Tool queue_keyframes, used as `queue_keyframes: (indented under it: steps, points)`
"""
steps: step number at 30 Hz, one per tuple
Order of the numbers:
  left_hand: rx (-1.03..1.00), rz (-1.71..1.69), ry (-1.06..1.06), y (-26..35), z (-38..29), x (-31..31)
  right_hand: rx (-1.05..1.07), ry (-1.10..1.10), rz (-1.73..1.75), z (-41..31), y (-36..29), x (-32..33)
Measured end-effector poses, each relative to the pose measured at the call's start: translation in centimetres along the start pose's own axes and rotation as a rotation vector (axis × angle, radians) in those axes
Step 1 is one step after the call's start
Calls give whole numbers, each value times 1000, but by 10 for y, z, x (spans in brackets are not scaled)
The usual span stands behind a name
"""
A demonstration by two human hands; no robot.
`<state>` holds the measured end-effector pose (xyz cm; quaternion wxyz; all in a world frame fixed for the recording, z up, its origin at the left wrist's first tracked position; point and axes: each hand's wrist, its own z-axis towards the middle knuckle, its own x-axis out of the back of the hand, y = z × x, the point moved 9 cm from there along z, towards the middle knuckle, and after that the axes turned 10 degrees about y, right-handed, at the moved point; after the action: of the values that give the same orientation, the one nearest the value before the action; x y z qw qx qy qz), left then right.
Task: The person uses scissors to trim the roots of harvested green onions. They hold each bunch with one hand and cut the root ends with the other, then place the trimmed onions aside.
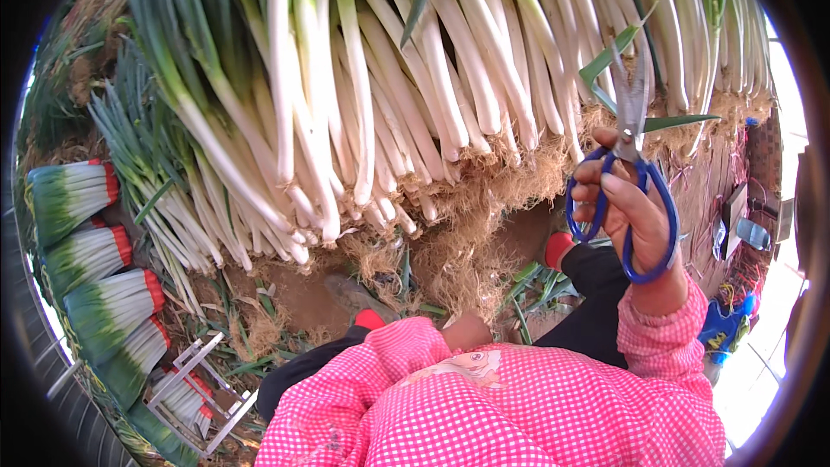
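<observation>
A pair of scissors [628,143] with blue handles is in my right hand [632,207], raised at the right with fingers through the loops. Its metal blades point away from me, slightly parted, and strips of green leaf [681,122] show beside them. My left hand [468,331] is low in front of my chest, close to a tangle of pale roots [463,272]. Its fingers are hidden, so I cannot tell whether it grips anything. Ahead lies a large heap of long white-stemmed leeks or green onions [415,84], root ends towards me.
Bundles with red bands [107,301] line the left side. A metal folding frame [201,395] stands at lower left. Leaf scraps [545,288] and roots litter the ground around my feet. To the right are a clear bottle [753,233] and a blue plastic bag [723,331].
</observation>
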<state>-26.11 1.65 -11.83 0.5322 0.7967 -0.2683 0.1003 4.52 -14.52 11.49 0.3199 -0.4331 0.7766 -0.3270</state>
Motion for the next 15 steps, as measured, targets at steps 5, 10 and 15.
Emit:
queue_keyframes:
  steps: [5, 10, 15]
  points:
    - [422, -215, -137, -35, 25, -50, -56, 108, -17, 32, 0, 6]
    - [334, -578, -220, -14, 1, -57, -155, 154, -50, 70, 5, -2]
    - [76, -396, -134, -1, -34, -34, -193, 51, -232, 109, 4, -34]
